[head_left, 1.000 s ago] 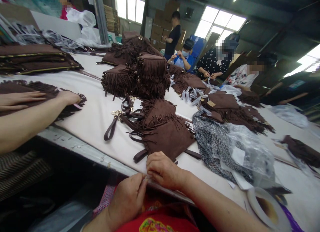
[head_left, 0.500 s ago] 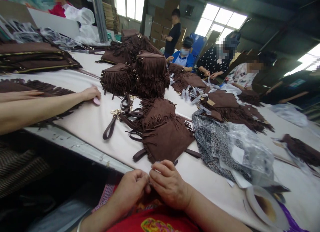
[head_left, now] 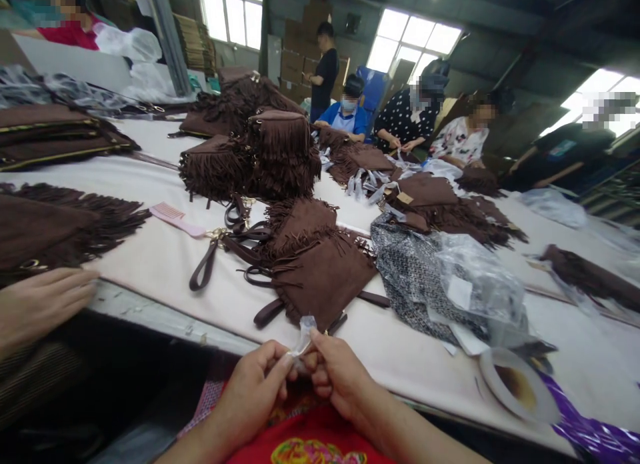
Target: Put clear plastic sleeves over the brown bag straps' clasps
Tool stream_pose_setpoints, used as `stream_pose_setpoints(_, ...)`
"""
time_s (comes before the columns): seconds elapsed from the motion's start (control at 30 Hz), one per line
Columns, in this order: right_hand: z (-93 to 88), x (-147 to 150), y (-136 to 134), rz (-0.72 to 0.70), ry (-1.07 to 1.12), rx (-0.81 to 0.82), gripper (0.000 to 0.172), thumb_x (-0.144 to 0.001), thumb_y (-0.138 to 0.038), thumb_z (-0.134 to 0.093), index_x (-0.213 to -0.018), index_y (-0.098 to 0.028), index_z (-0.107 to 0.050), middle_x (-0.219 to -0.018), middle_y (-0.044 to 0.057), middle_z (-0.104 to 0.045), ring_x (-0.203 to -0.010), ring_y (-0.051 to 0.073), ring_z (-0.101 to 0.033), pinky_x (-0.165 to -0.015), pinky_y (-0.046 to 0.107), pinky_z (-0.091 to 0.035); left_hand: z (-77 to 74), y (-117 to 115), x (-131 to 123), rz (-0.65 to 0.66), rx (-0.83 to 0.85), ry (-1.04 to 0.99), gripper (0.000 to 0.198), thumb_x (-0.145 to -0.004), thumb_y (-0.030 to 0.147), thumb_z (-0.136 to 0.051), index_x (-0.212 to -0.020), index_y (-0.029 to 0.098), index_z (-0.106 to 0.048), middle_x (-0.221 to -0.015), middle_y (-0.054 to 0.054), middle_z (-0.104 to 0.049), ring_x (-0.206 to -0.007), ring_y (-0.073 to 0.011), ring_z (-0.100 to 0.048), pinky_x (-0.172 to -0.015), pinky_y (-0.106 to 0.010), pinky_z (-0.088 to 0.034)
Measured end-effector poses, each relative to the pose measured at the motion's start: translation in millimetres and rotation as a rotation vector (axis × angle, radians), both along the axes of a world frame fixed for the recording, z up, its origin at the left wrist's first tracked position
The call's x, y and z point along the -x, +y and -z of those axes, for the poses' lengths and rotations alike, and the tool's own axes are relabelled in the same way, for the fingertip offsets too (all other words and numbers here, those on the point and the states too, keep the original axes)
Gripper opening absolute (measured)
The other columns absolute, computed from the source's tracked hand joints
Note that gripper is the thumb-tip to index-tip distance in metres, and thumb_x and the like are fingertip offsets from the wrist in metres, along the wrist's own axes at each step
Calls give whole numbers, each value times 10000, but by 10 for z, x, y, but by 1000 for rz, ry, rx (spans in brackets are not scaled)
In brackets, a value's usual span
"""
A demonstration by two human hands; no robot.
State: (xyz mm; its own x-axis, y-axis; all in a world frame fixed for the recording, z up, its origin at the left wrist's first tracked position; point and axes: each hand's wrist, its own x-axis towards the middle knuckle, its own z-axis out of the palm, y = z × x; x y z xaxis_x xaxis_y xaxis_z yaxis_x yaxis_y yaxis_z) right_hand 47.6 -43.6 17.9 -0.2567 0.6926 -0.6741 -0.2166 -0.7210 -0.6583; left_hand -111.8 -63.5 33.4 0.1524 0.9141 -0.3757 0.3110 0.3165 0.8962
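Note:
My left hand (head_left: pixel 257 384) and my right hand (head_left: pixel 340 377) meet at the table's near edge, fingers pinched together on a small clear strip of tape or plastic (head_left: pixel 303 334) that sticks up between them. Just beyond lies a flat brown suede fringed bag (head_left: pixel 320 274) with dark straps (head_left: pixel 205 271) trailing left. Both hands are closed on the strip and neither touches the bag.
A co-worker's hand (head_left: pixel 43 304) rests at the left edge by a fringed bag (head_left: pixel 55 224). A pink comb (head_left: pixel 175 219) lies on the white table (head_left: pixel 165 251). More fringed bags (head_left: pixel 280 151) are piled behind; plastic wrapping (head_left: pixel 475 284) and a tape roll (head_left: pixel 515 384) lie right. Several people work at the far side.
My hands drew back toward me and now hold the clear strip up. The co-worker's arm left the table, leaving the pink comb lying there. The view shifted slightly right.

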Motion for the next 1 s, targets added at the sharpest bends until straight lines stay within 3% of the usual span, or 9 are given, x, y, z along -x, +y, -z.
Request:
stream_pose_setpoints(0.17, 51, 71, 77, 68, -2, -61, 403, -711, -525, -651, -671, -193, -427, -454, -104, -375, -333, 19, -205, -351, 166, -93, -32, 51, -4, 60, -9, 73, 390, -873, 526, -415, -800, 185, -589, -620, 10, -617, -527, -146, -556, -520, -236, -406)
stream_pose_setpoints(0.23, 39, 85, 66, 70, -53, -115, 422, -706, -547, -638, -631, -191, -426, -440, -97, -379, -325, 21, -214, -341, 172, -103, 18, 59, -24, 136, -152, 172, 357, -915, 451, -371, -794, 189, -581, -657, -8, -629, -573, -159, -578, -551, -247, -415)
stream_pose_setpoints(0.4, -20, 3, -27, 30, -125, -224, 436, -743, -582, -569, -604, -178, -480, -406, -82, -386, -323, 37, -231, -344, 183, -123, 216, 38, -63, 260, -578, 644, 266, -928, 201, -311, -781, 200, -533, -706, -51, -632, -643, -190, -615, -582, -272, -403)
stream_pose_setpoints(0.53, 44, -252, -88, -62, -243, -334, 363, -805, -491, -523, -742, -142, -601, -473, -37, -510, -343, 59, -317, -362, 196, -177, 272, 49, -65, 283, -619, 856, 202, -907, 165, -347, -796, 207, -510, -662, -39, -629, -624, -211, -639, -542, -281, -391)
stream_pose_setpoints(0.63, 89, -450, -76, 9, -447, -415, 301, -844, -405, -496, -729, -147, -601, -532, -22, -527, -405, 78, -374, -405, 206, -257, 260, 56, -92, 263, -637, 887, 179, -898, 178, -382, -768, 217, -499, -635, -23, -621, -612, -204, -638, -543, -282, -387)
stream_pose_setpoints(0.7, 66, -536, -50, 38, -610, -584, 279, -872, -349, -478, -727, -155, -616, -601, 7, -562, -524, 118, -478, -509, 231, -375, 263, 49, -120, 251, -690, 884, 198, -903, 188, -388, -737, 223, -489, -615, -8, -608, -587, -188, -624, -541, -281, -379)
stream_pose_setpoints(0.77, 10, -587, -19, 13, -757, -902, 226, -892, -272, -463, -861, -161, -658, -780, 57, -627, -743, 171, -563, -696, 283, -451, 281, 34, -133, 243, -757, 876, 223, -916, 213, -394, -714, 228, -487, -597, 7, -590, -563, -173, -606, -535, -280, -371)
stream_pose_setpoints(0.87, -51, -643, 19, -97, -951, -1313, 285, -895, -165, -435, -1102, -174, -630, -1043, 112, -613, -981, 222, -530, -875, 368, -432, 313, 23, -80, 213, -841, 907, 257, -931, 261, -416, -691, 228, -503, -565, 24, -554, -524, -156, -575, -523, -281, -364)
stream_pose_setpoints(1.0, 34, -707, 35, -227, -1171, -1316, 255, -827, -156, -551, -1066, -173, -638, -1101, 120, -583, -1022, 253, -495, -902, 409, -417, 294, 93, 128, 214, -969, 1034, 186, -918, 278, -460, -822, 224, -610, -680, -9, -609, -645, -191, -603, -620, -310, -427)
